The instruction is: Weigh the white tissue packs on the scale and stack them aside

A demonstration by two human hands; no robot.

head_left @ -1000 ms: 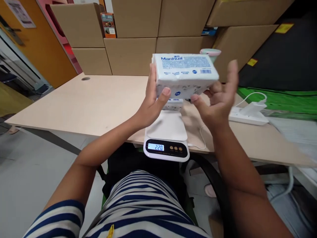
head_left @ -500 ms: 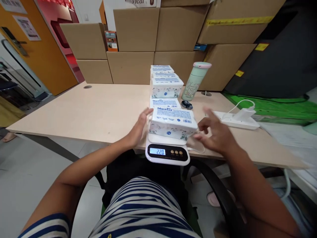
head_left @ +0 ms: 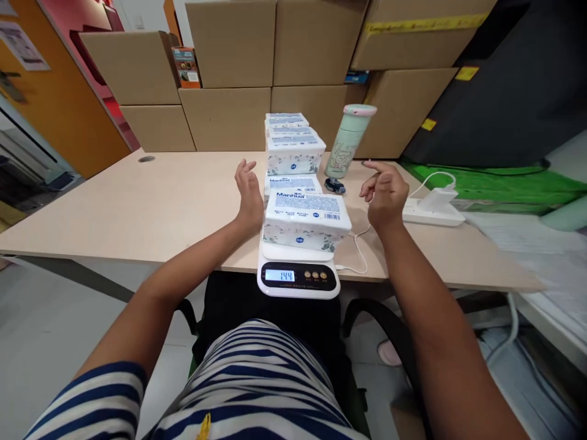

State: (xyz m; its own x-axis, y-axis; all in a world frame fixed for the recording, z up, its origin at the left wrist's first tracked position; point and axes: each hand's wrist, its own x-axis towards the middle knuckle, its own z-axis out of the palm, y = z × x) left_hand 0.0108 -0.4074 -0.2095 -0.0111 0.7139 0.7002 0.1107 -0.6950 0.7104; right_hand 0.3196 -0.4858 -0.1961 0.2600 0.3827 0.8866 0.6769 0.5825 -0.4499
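Note:
A white tissue pack (head_left: pixel 306 211) printed "Manhua" rests slightly skewed on the white digital scale (head_left: pixel 298 293), whose display is lit. The scale is at the table's front edge. Directly behind it, several more tissue packs (head_left: pixel 293 164) stand in a row, some raised higher. Just left of the front pack is my left hand (head_left: pixel 250 195), its fingers loosely bent and apart, holding nothing. My right hand (head_left: pixel 386 190) is lifted to the right of the pack, clear of it, index finger stretched out and the others curled, with nothing seen in it.
A pale green bottle (head_left: pixel 349 140) leans right behind a small dark toy car (head_left: pixel 334 186). A white power strip (head_left: pixel 433 212) with a plugged-in charger lies on the right, and a white cable (head_left: pixel 365 250) runs by the scale. Cardboard boxes (head_left: pixel 224 119) are stacked along the back.
Both hands have moved away from the front tissue pack, my right hand up and outward. The scale's display reading has changed. The whole view has shifted a little.

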